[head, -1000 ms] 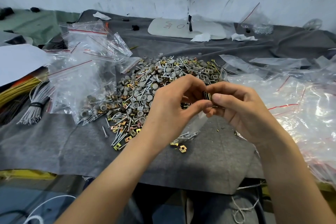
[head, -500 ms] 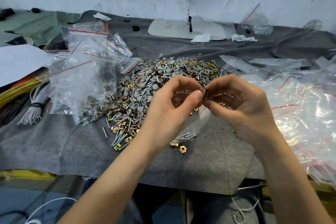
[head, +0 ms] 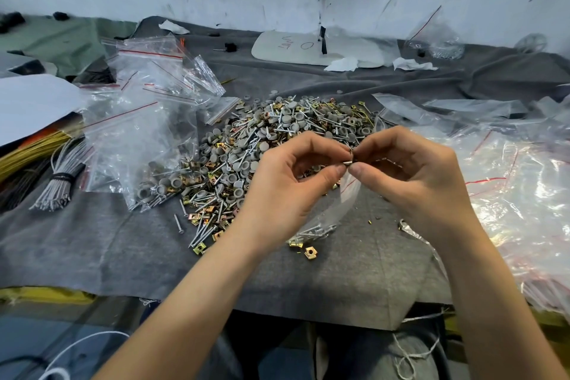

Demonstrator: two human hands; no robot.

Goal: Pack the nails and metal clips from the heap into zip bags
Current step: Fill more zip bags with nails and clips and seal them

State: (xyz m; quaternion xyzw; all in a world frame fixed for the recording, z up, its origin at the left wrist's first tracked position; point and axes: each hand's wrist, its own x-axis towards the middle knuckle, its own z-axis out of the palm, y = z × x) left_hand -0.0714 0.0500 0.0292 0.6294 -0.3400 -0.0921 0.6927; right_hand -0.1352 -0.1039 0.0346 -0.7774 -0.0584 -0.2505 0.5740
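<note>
Nails and metal clips lie in a heap [head: 277,139] at mid-frame on the grey cloth of the desk [head: 354,281], grey caps mixed through. A few strays sit at its lower edge, among them one loose clip [head: 310,252].

- Both hands meet just right of centre, in front of the heap.
- The left hand [head: 287,185] has a narrow grip, thumb and forefinger pinched at the mouth of a small zip bag [head: 336,213].
- The right hand [head: 413,179] is also narrow, pinching a small metal piece [head: 350,160] at the same spot.
- How the bag's weight is shared between the hands I cannot tell.
- The bag hangs from the fingers with its load of nails sagging onto the cloth. That probably keeps the mouth up and lets gravity settle the contents.
- Working close to the heap keeps each reach short.
- Filled bags [head: 138,139] are stacked at left, apart from the heap.
- Slack bags [head: 509,182] lie at right beside the right hand, apparently the supply.
- A wire bundle [head: 61,182] lies at far left, not part of this job.

My read is that this bag is mid-fill or near sealing. The heap is still large.
</note>
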